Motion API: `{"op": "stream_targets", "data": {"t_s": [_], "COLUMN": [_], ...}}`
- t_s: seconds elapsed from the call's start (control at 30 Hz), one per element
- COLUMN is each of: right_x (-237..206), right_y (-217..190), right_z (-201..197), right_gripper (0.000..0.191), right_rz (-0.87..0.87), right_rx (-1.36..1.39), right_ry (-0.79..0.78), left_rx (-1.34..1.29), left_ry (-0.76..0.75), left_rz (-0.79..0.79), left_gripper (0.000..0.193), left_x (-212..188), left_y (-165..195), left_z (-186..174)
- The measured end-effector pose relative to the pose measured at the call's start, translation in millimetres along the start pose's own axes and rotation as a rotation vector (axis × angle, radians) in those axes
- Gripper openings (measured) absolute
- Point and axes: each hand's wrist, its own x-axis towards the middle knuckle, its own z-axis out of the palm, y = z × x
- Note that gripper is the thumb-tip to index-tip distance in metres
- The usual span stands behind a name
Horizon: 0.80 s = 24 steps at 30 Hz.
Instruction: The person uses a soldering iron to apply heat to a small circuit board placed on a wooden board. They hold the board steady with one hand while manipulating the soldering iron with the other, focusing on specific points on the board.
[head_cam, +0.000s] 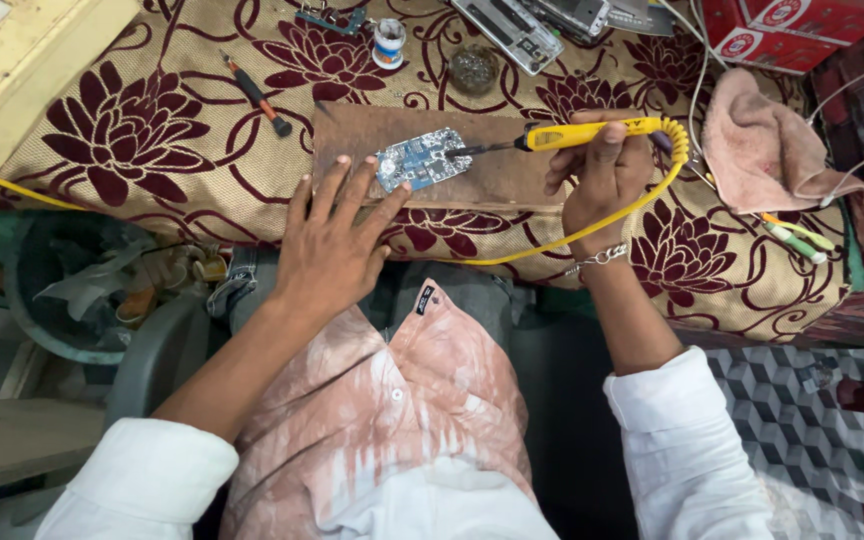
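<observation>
A small blue circuit board (422, 158) lies on a brown wooden board (512, 180) on the flowered cloth. My left hand (337, 240) rests flat with spread fingers, its fingertips touching the circuit board's near left edge. My right hand (602, 175) grips a yellow soldering iron (592, 133). The iron's dark tip touches the right end of the circuit board. Its yellow coiled cord (642, 200) loops around my right wrist and runs off toward the left.
A screwdriver (257, 95), a small white jar (389, 42), a round tin (474, 68) and grey tool cases (512, 30) lie at the back. A pink rag (767, 150) and red boxes (792, 30) sit at right. A bin of scraps (92, 285) stands at left.
</observation>
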Motion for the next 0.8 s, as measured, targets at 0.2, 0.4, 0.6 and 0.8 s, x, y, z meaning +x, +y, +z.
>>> {"op": "stream_targets", "data": {"t_s": [0.2,0.4,0.6,0.8], "right_x": [-0.9,-1.1,-1.7,-3.6], "right_y": [3.4,7.6,9.3,7.4], "right_z": [0.3,0.9,3.2,6.0], "right_gripper": [0.056,0.055,0.053,0.055], "right_rz": [0.004,0.02,0.008,0.008], "right_rx": [0.025,0.056,0.08,0.076], "right_ry": [-0.001,-0.012,-0.021,-0.051], "left_rx": [0.001,0.01,0.009,0.012], "left_ry": [-0.011,-0.009,-0.002,-0.002], "left_rz": [0.0,0.002,0.003,0.005], "left_gripper": [0.076,0.076,0.075,0.076], "left_x": [0.0,0.1,-0.1,0.0], "left_y": [-0.4,-0.6,-0.3,-0.6], "left_z": [0.2,0.0,0.1,0.7]}}
